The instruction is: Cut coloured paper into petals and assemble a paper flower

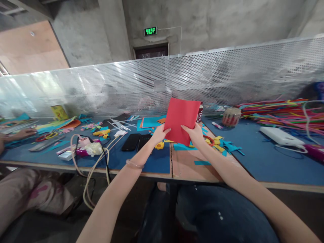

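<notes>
A sheet of red paper (181,118) is held up above the table, slightly tilted, with a faint vertical bend down its middle. My left hand (159,133) grips its lower left edge, the thumb lying on the front face. On the lower right side my right hand (194,132) pinches the sheet the same way, thumb in front. The other fingers of both hands are mostly hidden behind the paper. Below the sheet lie a yellow paper flower (159,145) and blue and yellow paper scraps (229,145). A dark Costa bottle (199,113) is partly covered by the sheet.
Two dark phones (131,142), a yellow glue gun (101,132) and tangled cables (88,189) lie to the left. Another person's hand (26,132) rests at far left. Rightward are a jar (231,116), colourful pipe cleaners (275,113) and a white power strip (281,136). A perforated metal screen (121,84) stands behind.
</notes>
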Demonstrator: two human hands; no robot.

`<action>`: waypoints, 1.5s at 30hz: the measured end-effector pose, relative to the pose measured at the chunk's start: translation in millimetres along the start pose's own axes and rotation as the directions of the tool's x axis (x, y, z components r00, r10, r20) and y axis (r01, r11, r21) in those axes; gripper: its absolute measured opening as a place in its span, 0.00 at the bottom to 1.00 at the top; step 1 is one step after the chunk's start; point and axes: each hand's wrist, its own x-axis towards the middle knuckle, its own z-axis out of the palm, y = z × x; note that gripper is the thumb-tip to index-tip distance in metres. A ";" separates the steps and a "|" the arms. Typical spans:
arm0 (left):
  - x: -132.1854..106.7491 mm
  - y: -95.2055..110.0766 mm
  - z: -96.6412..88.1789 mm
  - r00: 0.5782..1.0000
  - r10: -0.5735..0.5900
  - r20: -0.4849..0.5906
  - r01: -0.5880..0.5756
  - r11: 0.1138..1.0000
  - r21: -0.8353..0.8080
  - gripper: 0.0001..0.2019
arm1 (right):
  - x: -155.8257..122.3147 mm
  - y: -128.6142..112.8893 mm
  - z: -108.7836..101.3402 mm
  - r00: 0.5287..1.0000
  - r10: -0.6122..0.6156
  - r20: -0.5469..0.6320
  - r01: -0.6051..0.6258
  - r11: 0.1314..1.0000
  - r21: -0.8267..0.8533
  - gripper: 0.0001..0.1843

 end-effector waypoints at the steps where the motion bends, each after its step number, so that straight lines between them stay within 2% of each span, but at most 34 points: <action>1: -0.2 1.7 -0.3 1.000 0.002 -0.013 -0.001 0.999 0.033 0.16 | -0.6 -0.6 0.5 1.000 0.000 -0.012 0.000 1.000 -0.011 0.28; 3: -0.5 5.8 -0.9 0.999 0.004 -0.050 0.001 0.994 0.108 0.16 | -1.9 -2.7 2.1 0.999 0.010 -0.032 -0.010 1.000 -0.002 0.27; 5: -0.8 9.8 -1.6 0.996 0.022 -0.089 -0.007 0.986 0.169 0.16 | -3.4 -5.8 4.5 0.999 0.044 -0.019 -0.043 0.996 0.078 0.26; 7: -1.2 12.6 -2.3 0.991 0.051 -0.120 -0.027 0.982 0.189 0.16 | -5.3 -8.6 7.1 0.993 0.109 0.036 -0.114 0.974 0.197 0.26; 9: -1.7 14.2 -3.3 0.985 0.067 -0.157 -0.039 0.984 0.175 0.17 | -7.6 -9.5 9.3 0.972 0.189 0.137 -0.219 0.944 0.248 0.27; 12: -2.9 15.4 -5.1 0.974 0.071 -0.216 -0.036 0.986 0.163 0.17 | -10.6 -7.3 11.0 0.933 0.266 0.241 -0.312 0.933 0.181 0.27; 18: -3.6 14.9 -6.6 0.972 0.063 -0.226 -0.008 0.972 0.235 0.14 | -9.8 -6.1 8.4 0.934 0.286 0.212 -0.306 0.950 0.067 0.24; 20: -2.4 12.5 -8.2 0.969 0.052 -0.240 0.012 0.967 0.256 0.13 | -8.1 -6.2 6.0 0.905 0.320 0.281 -0.350 0.935 0.062 0.23; 25: 1.9 5.3 -17.1 0.972 0.044 -0.229 0.024 0.957 0.289 0.13 | -4.9 -3.6 -1.8 0.777 0.419 0.470 -0.466 0.885 -0.020 0.20; 28: 4.2 3.0 -21.5 0.974 0.059 -0.221 0.006 0.959 0.282 0.14 | -4.1 -3.7 -5.2 0.728 0.422 0.541 -0.479 0.877 -0.039 0.19; 34: 5.3 4.1 -27.4 0.975 0.065 -0.214 -0.010 0.969 0.246 0.16 | -3.3 -6.4 -9.0 0.678 0.424 0.601 -0.492 0.869 -0.058 0.18; 38: 5.3 6.1 -31.3 0.974 0.065 -0.215 -0.016 0.974 0.225 0.16 | -1.0 -6.8 -12.8 0.639 0.365 0.677 -0.487 0.873 -0.012 0.21; 45: 5.0 5.6 -32.6 0.978 0.059 -0.201 -0.015 0.977 0.214 0.17 | 1.1 0.1 -18.3 0.630 0.373 0.681 -0.496 0.868 -0.017 0.21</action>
